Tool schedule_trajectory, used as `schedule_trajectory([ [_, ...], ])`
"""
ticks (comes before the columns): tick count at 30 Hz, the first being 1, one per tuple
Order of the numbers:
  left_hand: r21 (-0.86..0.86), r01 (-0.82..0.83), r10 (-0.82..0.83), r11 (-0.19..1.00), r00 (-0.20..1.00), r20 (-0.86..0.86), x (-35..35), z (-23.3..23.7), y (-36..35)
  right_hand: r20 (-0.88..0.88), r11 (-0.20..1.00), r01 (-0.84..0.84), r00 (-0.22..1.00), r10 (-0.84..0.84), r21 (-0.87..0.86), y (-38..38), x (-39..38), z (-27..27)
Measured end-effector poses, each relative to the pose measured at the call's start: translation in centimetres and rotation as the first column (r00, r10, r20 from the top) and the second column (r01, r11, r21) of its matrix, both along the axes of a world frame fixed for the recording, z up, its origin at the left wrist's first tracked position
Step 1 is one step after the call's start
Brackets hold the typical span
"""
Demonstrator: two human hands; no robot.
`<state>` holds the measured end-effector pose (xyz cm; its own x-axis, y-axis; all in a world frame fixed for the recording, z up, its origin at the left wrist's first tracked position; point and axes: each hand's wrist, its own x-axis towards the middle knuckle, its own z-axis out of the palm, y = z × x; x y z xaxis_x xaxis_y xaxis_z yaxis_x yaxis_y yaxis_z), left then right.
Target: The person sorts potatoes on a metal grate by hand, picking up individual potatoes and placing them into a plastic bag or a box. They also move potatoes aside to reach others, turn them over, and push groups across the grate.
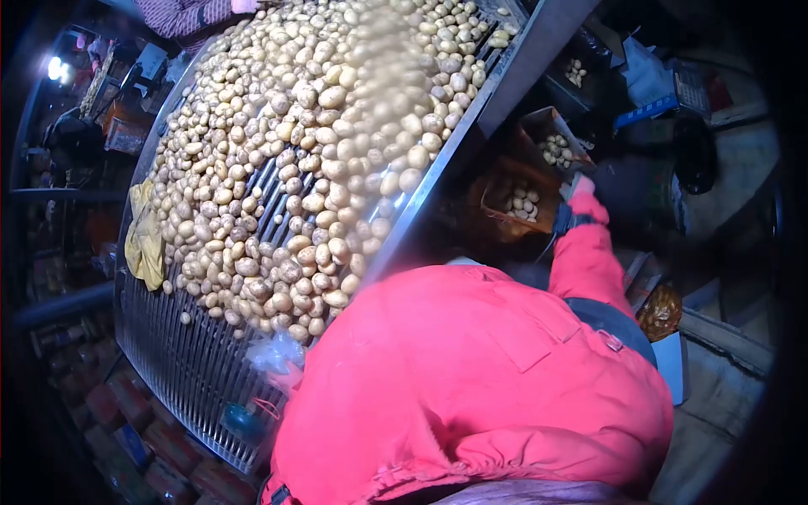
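Note:
My right hand [582, 187], at the end of a pink sleeve with a dark wrist band, is at the near rim of a crate [545, 124] holding some potatoes. Its fingers look closed on that rim, though they are small and partly hidden. Another orange crate [490, 199] with potatoes is just left of the hand. Crumpled clear plastic [276, 353] lies on the slatted table beside a pale pink patch at my jacket's edge. This may be my left hand, but no fingers can be made out.
Many potatoes [244, 210] cover the slatted metal table [160, 337], whose raised metal edge [454, 151] runs diagonally. A yellow cloth [145, 244] hangs at the left edge. Another person's purple sleeve [181, 15] shows at the far side. A blue crate [648, 111] stands upper right.

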<state>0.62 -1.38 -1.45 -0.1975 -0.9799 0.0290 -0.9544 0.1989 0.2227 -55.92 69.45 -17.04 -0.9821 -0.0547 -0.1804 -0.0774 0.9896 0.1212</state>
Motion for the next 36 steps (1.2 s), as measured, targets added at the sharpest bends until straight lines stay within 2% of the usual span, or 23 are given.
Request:
schedule_trajectory([
  [1, -0.055, 0.043, -0.044, 0.998, 0.999, -0.022, 0.5, -1.3, -0.4, 0.090, 0.923, 0.299, 0.954, -0.285, -0.242, -1.3, 1.3, -0.1],
  [2, -0.112, 0.084, -0.089, 0.990, 0.995, -0.034, 1.3, -1.9, -0.5, 0.223, 0.530, 0.617, 0.748, -0.626, -0.582, -4.2, 2.5, 1.2],
  [3, -0.114, 0.072, -0.075, 0.991, 0.997, -0.026, 1.5, -1.5, 0.0, 0.336, 0.247, 0.668, 0.616, -0.712, -0.702, -5.9, 3.1, 1.7],
  [4, -0.091, 0.006, -0.010, 0.996, 0.999, -0.040, 0.6, -1.0, 0.7, 0.406, 0.075, 0.646, 0.562, -0.721, -0.760, -7.5, 3.0, 2.2],
  [5, -0.073, -0.069, 0.065, 0.995, 0.996, -0.058, -0.7, -0.1, 1.5, 0.452, -0.039, 0.596, 0.563, -0.691, -0.802, -9.9, 2.4, 3.3],
  [6, -0.089, -0.108, 0.103, 0.990, 0.993, -0.058, -1.6, 1.2, 1.9, 0.440, -0.090, 0.500, 0.647, -0.623, -0.861, -12.7, 1.8, 4.9],
  [7, -0.009, -0.086, 0.085, 0.996, 0.995, -0.047, -2.4, 2.8, 2.1, 0.405, -0.139, 0.394, 0.748, -0.526, -0.908, -16.3, 1.0, 6.8],
  [8, 0.072, -0.060, 0.063, 0.996, 0.997, -0.040, -2.9, 3.7, 2.1, 0.333, -0.156, 0.294, 0.844, -0.419, -0.943, -20.3, 0.2, 9.1],
  [10, 0.063, -0.103, 0.106, 0.993, 0.994, -0.034, -2.7, 3.4, 1.8, 0.088, -0.164, 0.058, 0.978, -0.188, -0.985, -28.2, -0.4, 13.6],
  [11, 0.073, -0.107, 0.110, 0.992, 0.993, -0.031, -2.6, 3.1, 1.7, 0.006, 0.059, 0.010, 0.997, -0.072, -0.998, -31.4, -0.6, 16.2],
  [12, 0.066, -0.121, 0.123, 0.990, 0.992, -0.031, -2.5, 2.9, 1.7, -0.019, 0.206, -0.031, 0.998, 0.058, -0.978, -34.4, -0.5, 18.2],
  [13, 0.059, -0.119, 0.120, 0.991, 0.992, -0.027, -2.4, 2.7, 1.7, -0.042, 0.331, -0.105, 0.981, 0.191, -0.938, -37.5, -0.4, 20.3],
  [16, 0.063, -0.163, 0.164, 0.985, 0.986, -0.003, -2.6, 3.0, 1.7, 0.068, 0.462, -0.191, 0.871, 0.487, -0.866, -45.3, 1.2, 22.5],
  [18, 0.089, -0.181, 0.184, 0.979, 0.983, -0.024, -2.9, 3.3, 2.0, -0.277, 0.409, -0.668, 0.676, 0.683, -0.622, -49.9, 1.3, 18.8],
  [20, 0.074, -0.211, 0.213, 0.975, 0.977, -0.019, -3.2, 3.5, 2.1, -0.223, 0.513, -0.701, 0.673, 0.705, -0.495, -54.2, 2.1, 18.4],
  [23, 0.067, -0.209, 0.209, 0.976, 0.978, -0.002, -2.9, 3.2, 2.0, -0.139, 0.690, -0.591, 0.792, 0.594, -0.417, -58.8, 2.2, 16.7],
  [24, 0.065, -0.223, 0.224, 0.973, 0.975, -0.005, -3.1, 3.4, 2.1, -0.146, 0.716, -0.516, 0.846, 0.514, -0.470, -60.3, 3.0, 17.1],
  [27, 0.099, -0.224, 0.225, 0.970, 0.974, -0.002, -3.5, 4.0, 2.1, -0.086, 0.680, -0.484, 0.844, 0.530, -0.550, -63.3, 5.0, 19.4],
  [29, 0.086, -0.213, 0.215, 0.973, 0.977, -0.015, -3.4, 3.7, 1.9, 0.016, 0.465, -0.545, 0.637, 0.770, -0.697, -64.8, 7.5, 20.4],
  [31, 0.072, -0.203, 0.205, 0.976, 0.979, -0.014, -2.9, 3.5, 2.1, -0.016, 0.332, -0.588, 0.506, 0.862, -0.737, -66.2, 12.3, 18.1],
  [34, 0.057, -0.217, 0.219, 0.974, 0.975, -0.025, -3.1, 3.2, 1.9, -0.191, 0.282, -0.726, 0.494, 0.848, -0.628, -63.9, 16.8, 20.3],
  [35, 0.058, -0.220, 0.222, 0.974, 0.975, -0.029, -3.0, 3.2, 1.9, -0.189, 0.280, -0.726, 0.492, 0.850, -0.628, -62.6, 17.4, 20.9],
  [36, 0.060, -0.226, 0.228, 0.972, 0.973, -0.032, -2.9, 3.1, 1.9, -0.234, 0.177, -0.805, 0.363, 0.902, -0.566, -60.6, 17.3, 21.1],
])
